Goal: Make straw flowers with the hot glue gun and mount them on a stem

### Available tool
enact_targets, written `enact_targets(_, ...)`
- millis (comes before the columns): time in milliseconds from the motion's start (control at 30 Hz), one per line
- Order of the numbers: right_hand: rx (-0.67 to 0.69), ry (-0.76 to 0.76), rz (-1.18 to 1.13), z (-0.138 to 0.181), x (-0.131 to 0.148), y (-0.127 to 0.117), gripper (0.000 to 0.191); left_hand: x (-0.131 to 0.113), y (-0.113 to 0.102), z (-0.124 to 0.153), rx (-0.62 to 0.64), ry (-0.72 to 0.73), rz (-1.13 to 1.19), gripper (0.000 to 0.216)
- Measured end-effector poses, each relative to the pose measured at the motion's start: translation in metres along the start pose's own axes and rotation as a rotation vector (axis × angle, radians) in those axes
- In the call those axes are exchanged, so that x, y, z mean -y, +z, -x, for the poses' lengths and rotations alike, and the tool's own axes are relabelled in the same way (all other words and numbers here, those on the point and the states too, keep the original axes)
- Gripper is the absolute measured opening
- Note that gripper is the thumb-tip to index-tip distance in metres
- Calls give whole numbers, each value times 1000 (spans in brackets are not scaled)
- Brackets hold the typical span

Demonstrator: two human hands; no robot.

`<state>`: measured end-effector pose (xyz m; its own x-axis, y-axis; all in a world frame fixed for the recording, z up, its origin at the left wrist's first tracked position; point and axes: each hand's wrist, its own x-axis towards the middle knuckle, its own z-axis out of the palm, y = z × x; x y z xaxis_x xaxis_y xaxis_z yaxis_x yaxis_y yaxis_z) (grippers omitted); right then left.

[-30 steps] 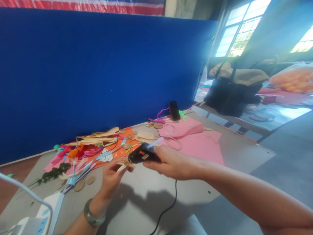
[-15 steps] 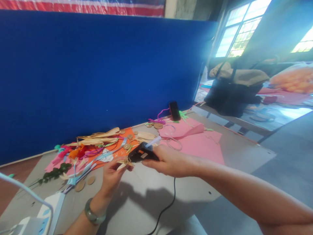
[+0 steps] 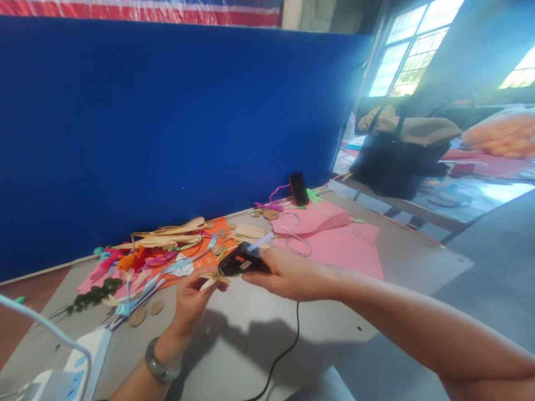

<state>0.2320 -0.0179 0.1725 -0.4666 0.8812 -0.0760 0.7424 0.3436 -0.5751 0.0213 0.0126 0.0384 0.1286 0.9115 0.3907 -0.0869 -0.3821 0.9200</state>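
My right hand (image 3: 284, 273) is wrapped round a black hot glue gun (image 3: 239, 259), with a pale glue stick (image 3: 261, 241) jutting from its back end. A black cord (image 3: 288, 348) hangs from the gun down across the table. The gun's nozzle end points left, at a small flower-like piece of dried corn husk (image 3: 213, 277). My left hand (image 3: 192, 298) pinches that husk piece between thumb and fingers. Nozzle and husk meet or nearly meet; I cannot tell which. A green bangle circles my left wrist.
Corn husks (image 3: 167, 236), coloured pipe cleaners (image 3: 125, 259), wooden discs (image 3: 137, 316) and an orange sheet (image 3: 221, 227) lie at the left and back. Pink sheets (image 3: 346, 250) and a phone (image 3: 298, 188) are at the right. A white power strip (image 3: 90, 356) stands front left, before a blue panel (image 3: 175, 122).
Almost nothing differs. The glue gun and my right hand have shifted very slightly to the left, and the husk piece stays where it was.
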Motion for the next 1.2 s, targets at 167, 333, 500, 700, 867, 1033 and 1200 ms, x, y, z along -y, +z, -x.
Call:
enact_targets(167, -3, -18, 3, -1, -1, 0, 23, 5, -2, 1, 3, -17, 9, 14)
enact_targets(333, -12, -27, 6, -1, -2, 1, 24, 7, -3, 1, 9, -13, 16, 9)
enact_targets(500, -26, -39, 2, -1, -4, 2, 24, 3, -2, 0, 6, -2, 25, 9)
enact_targets(700, -11, -63, -16, -2, -5, 3, 22, 6, -3, 1, 6, -11, 22, 8)
enact_targets(867, -21, -61, -16, -3, -7, 4, 25, 8, -4, 1, 16, -11, 25, 7)
enact_targets(1033, -24, -67, -29, -3, -8, 4, 28, 6, -3, 0, 8, -1, 29, 7)
enact_targets(1200, -12, -57, -40, -3, -7, 4, 24, 8, -3, 1, 4, 5, 25, 5)
